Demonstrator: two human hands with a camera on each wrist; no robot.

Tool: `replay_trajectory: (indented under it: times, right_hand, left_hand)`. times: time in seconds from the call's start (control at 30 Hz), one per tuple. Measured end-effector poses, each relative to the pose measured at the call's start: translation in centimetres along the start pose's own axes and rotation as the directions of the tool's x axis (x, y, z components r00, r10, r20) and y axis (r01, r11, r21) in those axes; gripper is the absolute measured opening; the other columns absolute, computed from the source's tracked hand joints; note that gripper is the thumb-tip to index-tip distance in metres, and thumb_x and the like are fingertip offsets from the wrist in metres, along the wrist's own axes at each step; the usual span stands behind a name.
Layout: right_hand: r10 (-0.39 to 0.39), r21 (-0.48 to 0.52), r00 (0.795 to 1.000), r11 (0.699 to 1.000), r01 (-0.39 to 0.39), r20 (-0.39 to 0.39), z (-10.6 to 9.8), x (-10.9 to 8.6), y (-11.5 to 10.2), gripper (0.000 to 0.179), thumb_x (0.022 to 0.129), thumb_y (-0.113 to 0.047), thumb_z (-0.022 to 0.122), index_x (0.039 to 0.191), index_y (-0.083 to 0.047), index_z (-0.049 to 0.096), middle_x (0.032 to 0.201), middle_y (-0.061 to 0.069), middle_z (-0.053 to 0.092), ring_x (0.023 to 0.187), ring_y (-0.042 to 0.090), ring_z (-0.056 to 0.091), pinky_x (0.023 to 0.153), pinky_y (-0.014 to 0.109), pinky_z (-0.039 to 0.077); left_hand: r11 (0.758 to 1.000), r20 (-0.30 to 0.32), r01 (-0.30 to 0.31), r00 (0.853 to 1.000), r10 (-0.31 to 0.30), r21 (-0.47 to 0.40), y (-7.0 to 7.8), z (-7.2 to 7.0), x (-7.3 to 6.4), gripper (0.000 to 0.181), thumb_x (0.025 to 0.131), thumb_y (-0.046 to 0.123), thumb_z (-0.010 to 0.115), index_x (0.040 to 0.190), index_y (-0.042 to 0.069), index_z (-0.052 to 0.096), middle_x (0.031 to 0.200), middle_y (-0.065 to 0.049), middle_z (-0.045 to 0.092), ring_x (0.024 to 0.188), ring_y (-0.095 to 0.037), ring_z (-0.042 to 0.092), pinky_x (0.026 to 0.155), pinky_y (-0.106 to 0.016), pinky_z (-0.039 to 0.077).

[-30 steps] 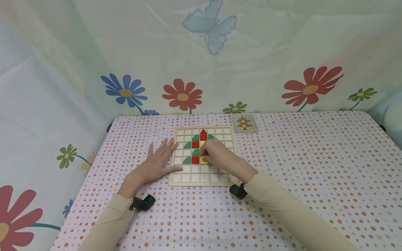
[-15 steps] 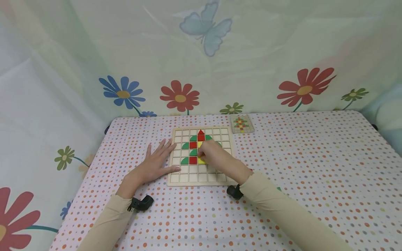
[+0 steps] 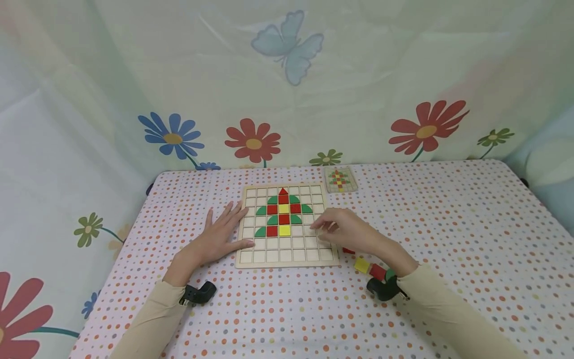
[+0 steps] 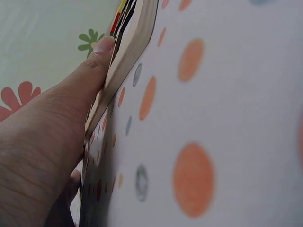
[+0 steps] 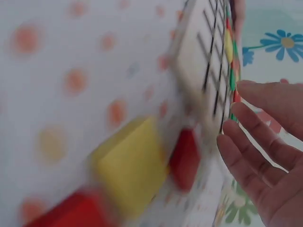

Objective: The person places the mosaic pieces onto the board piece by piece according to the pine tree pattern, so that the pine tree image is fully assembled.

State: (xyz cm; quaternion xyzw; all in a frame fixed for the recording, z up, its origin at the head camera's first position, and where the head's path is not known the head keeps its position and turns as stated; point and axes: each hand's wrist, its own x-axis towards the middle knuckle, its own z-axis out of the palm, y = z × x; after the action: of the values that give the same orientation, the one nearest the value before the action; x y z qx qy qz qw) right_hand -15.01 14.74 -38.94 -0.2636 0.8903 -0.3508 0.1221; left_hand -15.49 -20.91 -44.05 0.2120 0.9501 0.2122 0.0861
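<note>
A wooden grid board (image 3: 287,257) lies on the table, with red, yellow and green tiles forming a tree shape in its cells. The lowest tile in the middle column is a yellow square (image 3: 284,230). My left hand (image 3: 219,234) rests spread at the board's left edge, its thumb (image 4: 90,71) on the frame. Over the board's right side hovers my right hand (image 3: 347,229), fingers loosely bent and nothing between them. Below it, beside the board's right corner, lie loose tiles: a yellow square (image 5: 132,165), a red piece (image 5: 184,158) and another red one (image 3: 378,271).
A small pattern card (image 3: 341,179) showing a similar tree lies behind the board's far right corner. A green tile (image 3: 390,274) is partly hidden by the right wrist. The dotted cloth (image 3: 269,314) covers the table, and a flowered curtain (image 3: 358,99) hangs behind.
My right hand has let go of the yellow square in the middle column and moved right, uncovering tiles there and the loose ones beside the board. The left hand stays on the board's edge.
</note>
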Motion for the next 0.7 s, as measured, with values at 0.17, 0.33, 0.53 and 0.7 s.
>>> replay_trajectory:
  times: [0.17,0.33,0.53,0.7]
  right_hand:
    - [0.078,-0.037,0.997,0.996,-0.078,0.000,-1.1,-3.1,2.1,0.021,0.088,-0.007,0.084,0.108,-0.008,0.078,0.102,-0.001,0.070,0.090,0.014,0.063,0.079,0.031,0.056]
    - [0.111,-0.054,0.994,0.992,-0.112,-0.010,-1.8,-5.3,3.5,0.027,0.083,-0.010,0.089,0.107,-0.007,0.078,0.098,-0.003,0.068,0.086,0.013,0.061,0.076,0.028,0.056]
    - [0.113,-0.055,0.994,0.992,-0.112,0.015,-2.2,-4.9,3.5,0.027,0.083,-0.008,0.089,0.106,-0.002,0.077,0.093,-0.002,0.069,0.081,0.012,0.061,0.071,0.025,0.057]
    - [0.127,-0.080,0.990,0.989,-0.122,0.056,-2.3,-3.7,2.5,0.021,0.079,-0.003,0.090,0.094,-0.004,0.075,0.079,-0.002,0.064,0.071,0.013,0.057,0.062,0.026,0.052]
  left_hand:
    - [1.000,0.010,0.006,1.000,-0.007,0.007,-0.1,0.2,0.1,0.099,0.095,0.062,0.068,0.168,0.013,0.023,0.175,-0.010,0.012,0.162,-0.033,0.002,0.122,-0.068,-0.010]
    - [1.000,0.021,0.002,1.000,-0.003,0.009,-0.3,0.5,0.3,0.100,0.095,0.065,0.065,0.169,0.015,0.022,0.176,-0.008,0.011,0.162,-0.032,0.000,0.122,-0.067,-0.011]
    - [1.000,0.007,0.009,1.000,-0.009,0.011,-0.3,0.3,0.1,0.098,0.095,0.062,0.068,0.168,0.015,0.023,0.176,-0.008,0.011,0.162,-0.032,0.001,0.123,-0.067,-0.010]
    - [1.000,0.004,0.013,1.000,-0.013,0.005,-0.2,0.2,0.2,0.098,0.094,0.063,0.067,0.168,0.015,0.024,0.176,-0.007,0.012,0.162,-0.031,0.001,0.123,-0.067,-0.010]
